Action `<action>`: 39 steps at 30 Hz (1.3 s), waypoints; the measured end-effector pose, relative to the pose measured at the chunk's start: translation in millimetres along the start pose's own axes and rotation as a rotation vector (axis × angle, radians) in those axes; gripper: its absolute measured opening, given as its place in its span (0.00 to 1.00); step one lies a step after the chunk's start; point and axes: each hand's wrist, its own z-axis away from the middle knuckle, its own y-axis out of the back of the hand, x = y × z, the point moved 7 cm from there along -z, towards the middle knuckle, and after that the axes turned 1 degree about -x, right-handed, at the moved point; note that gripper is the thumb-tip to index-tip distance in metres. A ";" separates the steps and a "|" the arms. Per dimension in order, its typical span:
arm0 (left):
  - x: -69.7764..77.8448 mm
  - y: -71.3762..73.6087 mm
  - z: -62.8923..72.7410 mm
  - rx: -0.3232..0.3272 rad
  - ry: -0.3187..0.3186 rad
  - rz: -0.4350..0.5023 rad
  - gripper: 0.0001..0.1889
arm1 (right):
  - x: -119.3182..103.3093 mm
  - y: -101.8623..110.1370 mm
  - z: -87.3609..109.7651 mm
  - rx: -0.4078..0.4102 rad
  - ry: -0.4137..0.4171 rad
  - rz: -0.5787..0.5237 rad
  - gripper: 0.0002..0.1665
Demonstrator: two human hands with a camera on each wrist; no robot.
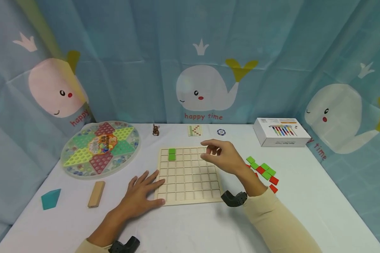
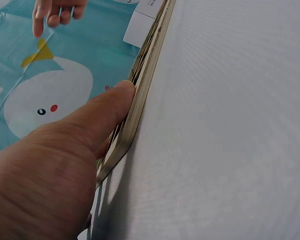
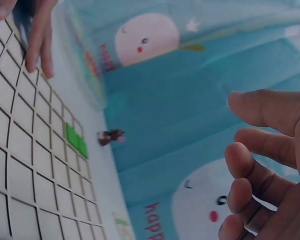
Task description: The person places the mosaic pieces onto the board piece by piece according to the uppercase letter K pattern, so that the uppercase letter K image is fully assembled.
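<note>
In the head view, saw the left grip (image 1: 142, 195) spread, grasping nothing, on the left of the board (image 1: 189, 178), with two green tiles (image 1: 172, 157) near its far left corner; could have scattered the loose tiles (image 1: 266, 175) by drawing the right grip (image 1: 222, 155) back low. In the left wrist view, risked shifting the board by pressing its touched edge. In the right wrist view, found the right grip loosely curved, holding nothing.

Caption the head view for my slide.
Left hand touching a gridded board that holds two green tiles; right hand hovering by its far right corner.
</note>
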 end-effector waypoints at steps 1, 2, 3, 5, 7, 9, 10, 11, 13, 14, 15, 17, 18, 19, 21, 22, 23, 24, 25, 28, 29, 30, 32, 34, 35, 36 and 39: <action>0.3 -0.1 -0.2 0.001 -0.001 -0.002 0.37 | -2.0 5.0 4.9 0.008 0.006 0.004 0.19; 0.6 -0.1 -0.4 0.002 -0.002 -0.003 0.37 | -3.3 10.3 9.9 0.018 0.005 0.011 0.19; 0.7 -0.2 -0.5 0.002 -0.001 -0.004 0.37 | -4.7 15.7 15.1 0.028 0.002 0.017 0.20; 0.9 -0.2 -0.6 0.004 0.000 -0.007 0.37 | -5.6 26.6 25.1 0.050 0.005 0.032 0.20; 0.3 -0.5 -0.5 0.005 0.003 -0.008 0.37 | -5.7 37.7 34.6 0.074 0.007 0.056 0.20; -0.2 -0.8 -0.1 0.003 0.007 -0.007 0.38 | -3.7 48.3 44.1 0.096 0.003 0.091 0.20; 0.0 -0.8 -0.1 0.005 0.005 -0.006 0.38 | -1.9 53.8 48.9 0.109 0.001 0.112 0.20; 0.0 -0.8 0.0 0.005 0.005 -0.003 0.38 | -0.4 59.1 53.8 0.121 -0.005 0.130 0.21; 0.5 -0.9 -0.2 0.005 0.002 0.003 0.38 | 2.9 69.1 63.6 0.145 -0.014 0.164 0.21; 0.6 -0.9 -0.2 0.004 0.000 0.003 0.38 | 4.1 73.6 68.2 0.156 -0.014 0.180 0.22; 0.7 -0.9 -0.3 0.005 -0.002 0.003 0.38 | 5.1 77.9 72.3 0.167 -0.009 0.194 0.22; 0.5 -1.0 -0.5 0.002 -0.001 0.002 0.38 | 8.0 85.8 79.2 0.184 -0.002 0.212 0.23; 0.3 -1.0 -0.5 0.000 -0.001 0.000 0.38 | 10.8 89.6 82.1 0.191 -0.003 0.221 0.24; 0.1 -1.0 -0.5 0.001 -0.001 -0.001 0.38 | 14.0 93.2 84.2 0.196 -0.008 0.231 0.24; 0.6 -0.4 -0.2 -0.003 0.002 0.003 0.38 | 24.0 100.3 87.3 0.206 -0.026 0.246 0.25; 0.9 -0.1 -0.1 -0.003 0.002 0.005 0.38 | 29.7 103.4 88.3 0.209 -0.044 0.248 0.25; 1.3 0.3 0.1 -0.002 0.002 0.007 0.38 | 36.2 106.3 89.0 0.210 -0.060 0.248 0.25; 1.8 0.5 0.3 -0.002 0.003 0.009 0.38 | 42.7 108.6 89.2 0.210 -0.075 0.247 0.24; 1.8 0.7 0.2 0.000 0.002 0.010 0.38 | 49.4 110.4 89.1 0.210 -0.089 0.246 0.24; 1.1 0.7 -0.1 0.000 0.009 0.007 0.38 | 69.8 112.9 88.0 0.198 -0.143 0.236 0.23; 0.7 0.5 -0.1 -0.002 0.012 0.006 0.38 | 77.1 113.2 87.4 0.193 -0.160 0.235 0.23; 0.2 0.2 -0.2 -0.005 0.014 0.004 0.38 | 84.4 113.3 86.7 0.186 -0.180 0.232 0.23; -0.5 0.2 -0.3 -0.009 0.016 0.002 0.38 | 98.1 113.6 85.2 0.177 -0.219 0.231 0.24; -0.7 0.5 -0.4 -0.009 0.014 0.006 0.38 | 112.4 114.2 83.8 0.167 -0.270 0.243 0.25; -0.8 0.6 -0.4 -0.009 0.014 0.007 0.38 | 119.2 114.3 82.9 0.159 -0.298 0.257 0.26; -0.6 0.6 -0.3 -0.009 0.012 0.009 0.38 | 125.9 114.2 82.2 0.150 -0.329 0.269 0.26; 0.0 0.6 -0.2 -0.005 0.010 0.014 0.38 | 147.4 112.6 80.7 0.112 -0.438 0.300 0.28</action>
